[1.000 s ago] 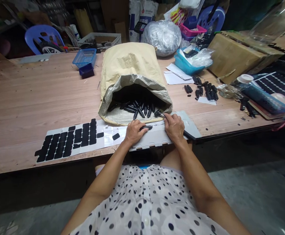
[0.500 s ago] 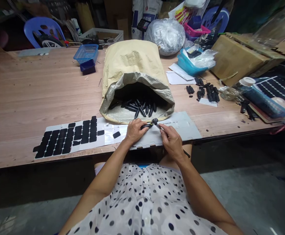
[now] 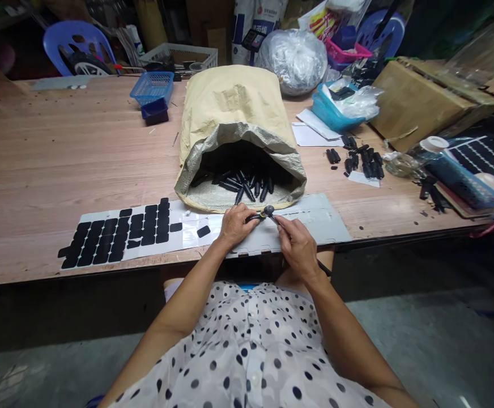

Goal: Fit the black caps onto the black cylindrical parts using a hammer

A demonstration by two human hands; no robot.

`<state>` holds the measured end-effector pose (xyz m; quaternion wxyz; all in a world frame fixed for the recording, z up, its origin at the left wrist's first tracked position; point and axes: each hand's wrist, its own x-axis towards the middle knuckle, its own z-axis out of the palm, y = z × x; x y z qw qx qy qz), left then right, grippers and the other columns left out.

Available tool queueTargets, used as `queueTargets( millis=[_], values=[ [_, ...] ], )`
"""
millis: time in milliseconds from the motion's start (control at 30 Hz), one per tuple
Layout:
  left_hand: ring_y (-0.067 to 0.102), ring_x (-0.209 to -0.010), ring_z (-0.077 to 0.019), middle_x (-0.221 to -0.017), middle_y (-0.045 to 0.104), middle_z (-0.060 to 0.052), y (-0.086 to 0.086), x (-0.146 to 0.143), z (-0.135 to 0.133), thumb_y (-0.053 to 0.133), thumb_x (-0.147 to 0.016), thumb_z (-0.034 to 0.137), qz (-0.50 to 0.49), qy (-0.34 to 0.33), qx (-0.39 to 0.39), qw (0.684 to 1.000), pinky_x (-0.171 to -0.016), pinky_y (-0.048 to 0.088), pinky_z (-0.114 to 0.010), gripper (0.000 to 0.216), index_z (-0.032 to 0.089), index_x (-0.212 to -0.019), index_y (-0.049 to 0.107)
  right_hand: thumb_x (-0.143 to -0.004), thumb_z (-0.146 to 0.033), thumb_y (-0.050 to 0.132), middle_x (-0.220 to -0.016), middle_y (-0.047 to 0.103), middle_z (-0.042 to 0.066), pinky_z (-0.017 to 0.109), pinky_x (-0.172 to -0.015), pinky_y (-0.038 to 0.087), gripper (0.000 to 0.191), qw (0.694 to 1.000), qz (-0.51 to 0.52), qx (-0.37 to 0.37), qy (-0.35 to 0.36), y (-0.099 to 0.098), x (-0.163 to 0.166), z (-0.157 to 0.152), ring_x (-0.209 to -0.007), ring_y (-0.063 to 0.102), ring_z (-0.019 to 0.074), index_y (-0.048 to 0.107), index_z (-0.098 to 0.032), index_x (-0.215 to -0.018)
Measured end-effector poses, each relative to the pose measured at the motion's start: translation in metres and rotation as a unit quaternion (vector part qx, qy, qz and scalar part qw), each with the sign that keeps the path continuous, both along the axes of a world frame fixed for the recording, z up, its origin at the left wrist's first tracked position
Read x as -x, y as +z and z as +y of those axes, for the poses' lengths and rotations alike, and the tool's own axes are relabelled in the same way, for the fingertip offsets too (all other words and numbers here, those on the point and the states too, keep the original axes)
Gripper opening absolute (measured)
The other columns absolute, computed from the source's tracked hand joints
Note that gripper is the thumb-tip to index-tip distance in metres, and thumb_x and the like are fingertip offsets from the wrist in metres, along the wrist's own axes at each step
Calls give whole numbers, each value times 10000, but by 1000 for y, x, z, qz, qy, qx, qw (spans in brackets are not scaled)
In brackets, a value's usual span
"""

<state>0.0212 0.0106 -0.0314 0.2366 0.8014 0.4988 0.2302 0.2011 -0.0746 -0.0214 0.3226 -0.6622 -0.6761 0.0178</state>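
Just this side of the sack [image 3: 230, 99], whose open mouth faces the seated person, both hands are busy: the left hand [image 3: 235, 224] pinches a slim black piece [image 3: 253, 217], its end poking out to the right, while the right hand [image 3: 297, 242] is closed round a round-headed tool [image 3: 268, 210], whose head appears to meet that end. I'd say the left is steadying the piece against the tool. Beneath them, in front of the sack, lies a grey board [image 3: 326, 221], perhaps to spare the tabletop [image 3: 72, 147]. Left of the sack, a white sheet bearing rows of black patches [image 3: 102, 241] lies flat along the near edge. Inside the sack's mouth, tapered black pieces [image 3: 247, 186] lie near the lip, seemingly for easy reach. Right of the sack, a black cluster of small parts [image 3: 372, 164] sits well apart. Beyond its left side, a dark blue tray [image 3: 155, 112] stands before a blue basket [image 3: 152, 86].
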Motion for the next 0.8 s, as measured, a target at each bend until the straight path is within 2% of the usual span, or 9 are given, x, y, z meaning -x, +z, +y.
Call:
queueTargets(
  millis=[167, 367, 567, 700, 800],
  values=[
    [619, -979, -235, -947, 668, -30, 2, -1, -1, 692, -878, 281, -3, 5, 2, 1000, -872, 471, -373, 185, 280, -1042, 777, -1037, -328, 394, -897, 676, 69, 334, -827, 522, 396, 1000, 18, -17, 15, 7, 7, 0, -882, 633, 219, 708, -284, -1273],
    [616, -975, -233, -934, 660, -25, 4, -2, -1, 701, -861, 254, 2, 11, 22, 1000, -892, 474, -374, 168, 272, -1013, 771, -1027, -318, 397, -913, 673, 64, 316, -813, 514, 382, 999, 18, 19, 47, -1, 11, 2, -889, 629, 211, 718, -282, -1230],
    [626, -1020, -241, -973, 681, -33, 4, 0, 0, 693, -872, 275, -10, 6, 26, 1000, -916, 472, -378, 169, 245, -1022, 764, -1001, -305, 436, -932, 660, 84, 348, -828, 467, 351, 998, -15, -36, -40, -5, -18, 35, -906, 586, 237, 727, -255, -1190],
    [625, -992, -226, -954, 677, -27, 3, 3, 1, 588, -953, 310, -12, -7, 28, 1000, -890, 467, -367, 180, 245, -994, 751, -942, -255, 504, -888, 618, 91, 347, -733, 375, 296, 992, -58, -19, -114, -17, -37, 56, -852, 505, 245, 750, -247, -1107],
    [618, -961, -214, -934, 667, -29, 3, 4, 2, 487, -1007, 310, -2, -10, 30, 999, -880, 455, -361, 270, 232, -930, 733, -920, -239, 532, -892, 599, 93, 338, -698, 309, 280, 988, -72, -2, -134, -27, -41, 60, -853, 470, 244, 750, -240, -1095]
  ],
)
